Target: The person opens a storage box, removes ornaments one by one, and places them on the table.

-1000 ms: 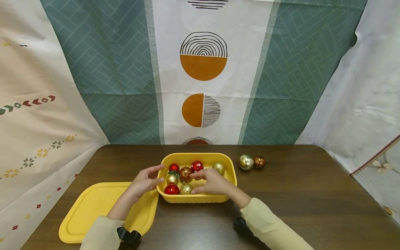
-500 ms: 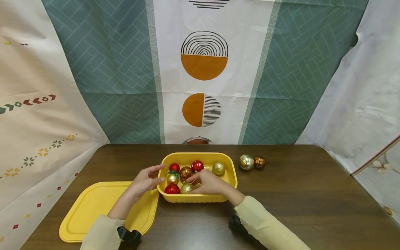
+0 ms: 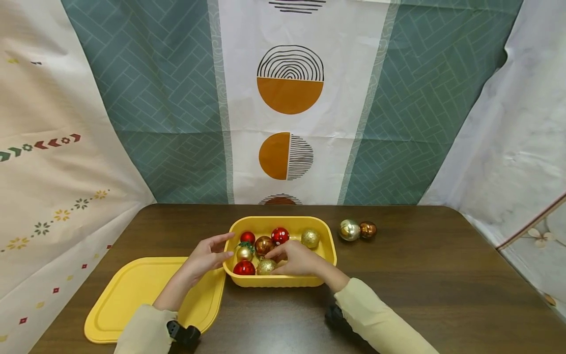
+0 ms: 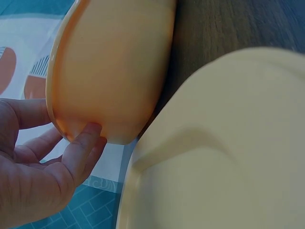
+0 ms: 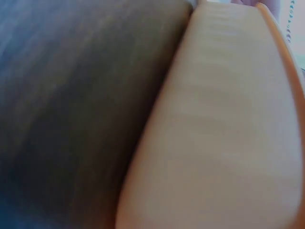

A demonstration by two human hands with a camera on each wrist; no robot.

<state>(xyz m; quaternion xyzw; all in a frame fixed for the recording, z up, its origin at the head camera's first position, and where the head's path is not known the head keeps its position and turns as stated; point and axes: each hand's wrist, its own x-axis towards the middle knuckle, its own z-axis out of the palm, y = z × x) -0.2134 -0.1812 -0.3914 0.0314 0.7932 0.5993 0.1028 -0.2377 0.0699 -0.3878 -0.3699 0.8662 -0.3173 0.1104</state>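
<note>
A yellow plastic box (image 3: 283, 281) holds several Christmas baubles. My left hand (image 3: 207, 255) grips the box's left end; in the left wrist view its fingers lie against the outer wall (image 4: 114, 71) and rim. Inside the box, my right hand (image 3: 302, 260) pinches a gold glitter bauble (image 3: 266, 267) near the front wall. Around it sit a shiny brown bauble (image 3: 264, 245), a red bauble (image 3: 244, 268) and a smooth gold one (image 3: 244, 254). Farther back are a white-dotted red bauble (image 3: 280, 235) and another gold glitter bauble (image 3: 310, 238). The right wrist view shows only the box's outer side (image 5: 214, 133).
A yellow lid (image 3: 137, 295) lies flat on the dark wooden table (image 3: 424, 280), left of the box and under my left forearm. Right of the box, a pale gold bauble (image 3: 349, 230) and a brown bauble (image 3: 368, 229) touch each other. A patterned curtain (image 3: 177, 123) hangs behind.
My right hand has moved slightly left, and its thumb and fingers have come together at the gold glitter bauble. My left hand stays on the box's left end.
</note>
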